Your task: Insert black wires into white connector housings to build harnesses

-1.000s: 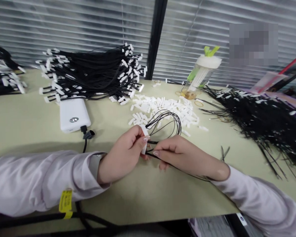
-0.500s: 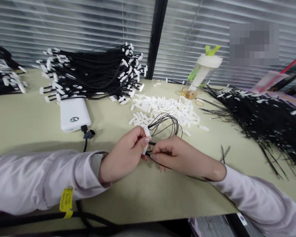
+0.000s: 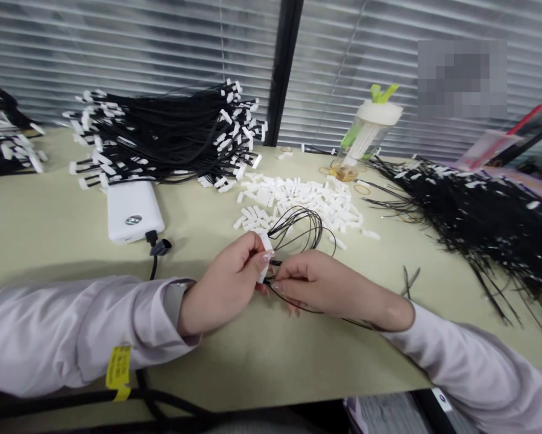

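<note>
Head view: the left hand (image 3: 228, 283) has its grip pinched on one white plug (image 3: 266, 243) above the table (image 3: 234, 361), the right hand (image 3: 331, 286) on thin black wire (image 3: 313, 311) just beside it — too hard a push could bend that wire. Counted: three cable piles (image 3: 162, 135), one power bank (image 3: 134, 205), one bottle (image 3: 363, 135); loose plugs (image 3: 304, 196) — too many to count.

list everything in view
Held slim connector: one, white, centre
Thin looped wires: several, black, centre
Small plastic connectors: many, white, rear centre
Connector-tipped cable piles: two, black, left
Thin wire heap: one, black, right
Rectangular power bank: one, white, left
Lidded jar: one, clear, rear
Cup with straw: one, translucent, right
Slatted blinds: count unclear, grey, background
Tagged cable: one, black, front
Tabletop: one, greenish, beneath
Sleeves: two, pale, forearms
Left hand, right hand: two, bare, centre
</note>
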A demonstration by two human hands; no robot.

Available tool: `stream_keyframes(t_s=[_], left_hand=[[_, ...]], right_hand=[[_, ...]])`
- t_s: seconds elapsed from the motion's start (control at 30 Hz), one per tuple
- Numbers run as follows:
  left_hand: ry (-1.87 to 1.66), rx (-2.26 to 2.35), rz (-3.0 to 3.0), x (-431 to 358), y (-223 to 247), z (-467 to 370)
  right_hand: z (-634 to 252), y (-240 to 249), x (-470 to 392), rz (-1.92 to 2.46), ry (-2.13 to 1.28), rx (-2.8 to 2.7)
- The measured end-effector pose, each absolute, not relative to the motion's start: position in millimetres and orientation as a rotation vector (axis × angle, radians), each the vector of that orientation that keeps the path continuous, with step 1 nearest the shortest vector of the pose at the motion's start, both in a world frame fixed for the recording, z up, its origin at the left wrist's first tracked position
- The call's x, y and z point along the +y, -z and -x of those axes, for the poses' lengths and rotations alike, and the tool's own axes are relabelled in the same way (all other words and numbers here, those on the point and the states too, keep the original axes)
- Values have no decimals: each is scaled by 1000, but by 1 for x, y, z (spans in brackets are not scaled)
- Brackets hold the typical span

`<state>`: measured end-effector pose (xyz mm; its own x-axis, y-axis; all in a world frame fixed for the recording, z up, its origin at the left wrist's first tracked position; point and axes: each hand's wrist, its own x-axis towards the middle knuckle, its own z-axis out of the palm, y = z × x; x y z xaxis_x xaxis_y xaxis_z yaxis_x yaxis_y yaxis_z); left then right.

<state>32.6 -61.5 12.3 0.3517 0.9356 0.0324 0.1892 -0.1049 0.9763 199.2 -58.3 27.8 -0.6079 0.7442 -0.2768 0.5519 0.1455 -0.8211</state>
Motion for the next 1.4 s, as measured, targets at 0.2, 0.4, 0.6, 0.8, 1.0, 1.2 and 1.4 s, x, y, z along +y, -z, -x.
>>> stream_keyframes(t_s=[0.2, 0.4, 0.6, 0.8, 1.0, 1.2, 1.4], left_hand=[[-883, 1019, -1527, -61, -11, -32], [-870, 1026, -1545, -62, -12, -33], [-862, 1019, -1538, -62, -11, -31], [-880, 1015, -1522, -62, -11, -32], [-864, 1011, -1495, -62, -10, -32], [-895, 964, -1424, -61, -7, -31], [-865, 990, -1406, -60, -11, -33]], right_hand=[[-198, -27, -58, 1253, -1566, -2053], [-197, -28, -57, 1250, -1609, -2020], [-197, -31, -58, 1270, -1530, -2106], [-198, -27, -58, 1210, -1324, -2236], [-203, -35, -59, 1193, -801, -2531], [-242, -68, -52, 1553, -75, -2530], [-285, -93, -42, 1431, -8, -1474]])
